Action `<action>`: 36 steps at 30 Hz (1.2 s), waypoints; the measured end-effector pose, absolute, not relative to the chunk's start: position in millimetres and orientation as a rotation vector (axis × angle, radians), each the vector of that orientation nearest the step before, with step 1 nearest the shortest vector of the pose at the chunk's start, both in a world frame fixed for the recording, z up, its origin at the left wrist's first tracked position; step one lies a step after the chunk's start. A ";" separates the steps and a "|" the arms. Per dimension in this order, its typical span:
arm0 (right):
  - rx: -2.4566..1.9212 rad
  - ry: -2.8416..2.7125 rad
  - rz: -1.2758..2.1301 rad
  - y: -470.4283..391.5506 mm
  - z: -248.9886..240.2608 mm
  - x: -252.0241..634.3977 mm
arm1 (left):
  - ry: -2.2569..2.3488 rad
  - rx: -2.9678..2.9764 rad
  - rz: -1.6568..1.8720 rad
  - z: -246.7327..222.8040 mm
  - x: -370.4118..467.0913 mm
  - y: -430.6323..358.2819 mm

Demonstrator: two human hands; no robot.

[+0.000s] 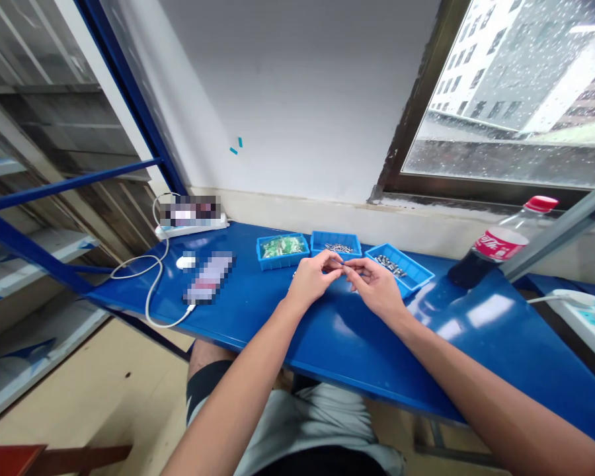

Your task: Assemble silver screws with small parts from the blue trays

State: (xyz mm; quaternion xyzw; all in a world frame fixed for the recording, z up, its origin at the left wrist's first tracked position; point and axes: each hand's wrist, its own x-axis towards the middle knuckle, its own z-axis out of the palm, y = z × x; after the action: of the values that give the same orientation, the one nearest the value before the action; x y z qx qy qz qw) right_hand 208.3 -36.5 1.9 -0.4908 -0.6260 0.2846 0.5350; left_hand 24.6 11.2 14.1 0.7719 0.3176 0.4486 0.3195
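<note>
**Hands pinch a small part above the blue bench**

Fingertips of both hands meet over the bench (327,330), just in front of three blue trays. The left hand (311,277) and the right hand (375,285) are curled, thumbs and forefingers closed on a small part (341,266) held between them; it is too small to name. Its long axis seems to run left to right, from one hand to the other, roughly level.

Just behind the hands sit the trays: the left tray (281,252) holds green pieces, the middle tray (336,243) and the right tray (399,267) hold small metal pieces. Bare bench lies between the hands and the near edge. To the left lie a phone (209,277) on a white cable (151,291) and a power strip (191,228); well to the right a cola bottle (500,248) lies tilted beside the window (515,92).
</note>
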 end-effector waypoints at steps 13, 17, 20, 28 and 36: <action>-1.490 -1.898 -0.514 -26.7 20.7 263.0 | 1.057 2.219 1.168 12.2 23.4 13.3; -1.459 -1.947 -0.507 -27.4 16.7 258.8 | 1.095 2.340 1.088 2.5 21.5 20.5; -1.384 -2.047 -0.398 -32.4 16.0 245.7 | 1.092 2.459 0.980 -5.5 21.1 24.8; -1.368 -2.308 -0.251 -33.9 -12.2 226.9 | 1.116 2.515 0.889 -6.4 19.1 24.5; -1.274 -2.290 -0.025 -29.8 -9.7 223.1 | 1.135 2.466 0.869 -0.1 20.8 20.1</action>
State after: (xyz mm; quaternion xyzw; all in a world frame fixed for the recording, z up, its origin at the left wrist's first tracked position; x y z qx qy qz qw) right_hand 223.1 -29.8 -9.7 -0.4697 -0.8443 -0.0093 0.2577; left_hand 20.8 20.1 -0.1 0.8559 0.3941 0.3016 0.1452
